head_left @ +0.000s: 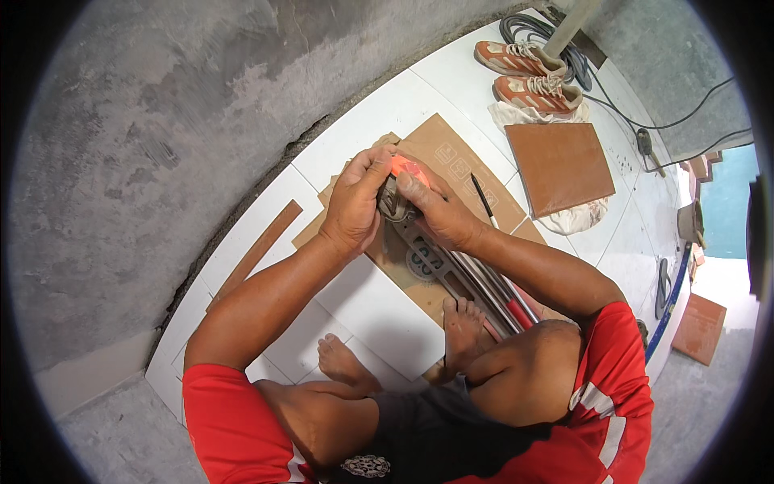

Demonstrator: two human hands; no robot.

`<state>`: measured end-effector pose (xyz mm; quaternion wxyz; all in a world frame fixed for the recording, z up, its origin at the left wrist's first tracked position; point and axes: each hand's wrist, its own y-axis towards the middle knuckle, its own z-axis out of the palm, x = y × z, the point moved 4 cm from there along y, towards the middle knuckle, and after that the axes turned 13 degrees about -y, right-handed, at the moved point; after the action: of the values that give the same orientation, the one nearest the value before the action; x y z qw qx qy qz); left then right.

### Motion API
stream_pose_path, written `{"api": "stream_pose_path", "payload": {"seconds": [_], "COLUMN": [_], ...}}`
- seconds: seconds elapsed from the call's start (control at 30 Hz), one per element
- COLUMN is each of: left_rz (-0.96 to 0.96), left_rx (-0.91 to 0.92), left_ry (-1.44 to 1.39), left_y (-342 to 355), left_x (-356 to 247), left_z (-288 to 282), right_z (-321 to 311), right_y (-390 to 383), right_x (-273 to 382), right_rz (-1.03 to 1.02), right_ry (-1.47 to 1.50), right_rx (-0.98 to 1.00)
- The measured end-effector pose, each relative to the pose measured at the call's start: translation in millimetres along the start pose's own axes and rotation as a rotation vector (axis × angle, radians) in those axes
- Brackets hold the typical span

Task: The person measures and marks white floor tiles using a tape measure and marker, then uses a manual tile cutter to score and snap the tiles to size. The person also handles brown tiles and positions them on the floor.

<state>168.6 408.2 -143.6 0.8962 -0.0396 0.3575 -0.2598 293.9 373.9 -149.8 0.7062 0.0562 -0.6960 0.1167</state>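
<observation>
My left hand (356, 194) and my right hand (439, 208) meet over a small bright orange object (409, 168), their fingers closed around it. Its kind is mostly hidden by the fingers. Just under the hands is a grimy grey metal part (394, 203), at the far end of a long metal tool with parallel rails (482, 289) that looks like a tile cutter. This tool lies on flattened cardboard (431, 139) and runs back toward my right foot. A dark, pale-ended pen or pencil (484, 198) rests on the cardboard beside my right forearm.
White floor tiles (339, 145) surround me, with a loose white tile (379, 310) by my feet. A narrow brown strip (256, 254) lies left. At right are a brown tile (560, 168) on a cloth, orange shoes (536, 93) and coiled cable (572, 60). A grey wall (177, 121) rises left.
</observation>
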Motion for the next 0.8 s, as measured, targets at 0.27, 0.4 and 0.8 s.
{"api": "stream_pose_path", "payload": {"seconds": [0.27, 0.4, 0.8], "left_rz": [-0.09, -0.201, -0.181], "left_rx": [-0.029, -0.065, -0.212], "left_ry": [0.348, 0.353, 0.097], "left_y": [0.1, -5.9, -18.0], "left_x": [-6.7, -0.6, -0.2], "left_z": [-1.1, -12.6, -12.8], "right_z": [-15.9, -19.4, -1.5], "right_y": [1.1, 2.3, -6.7], "right_x": [15.9, 7.1, 24.3], "right_rz": [-0.041, -0.051, -0.059], "right_ry": [-0.274, -0.432, -0.577], "right_rx": [0.088, 0.15, -0.044]}}
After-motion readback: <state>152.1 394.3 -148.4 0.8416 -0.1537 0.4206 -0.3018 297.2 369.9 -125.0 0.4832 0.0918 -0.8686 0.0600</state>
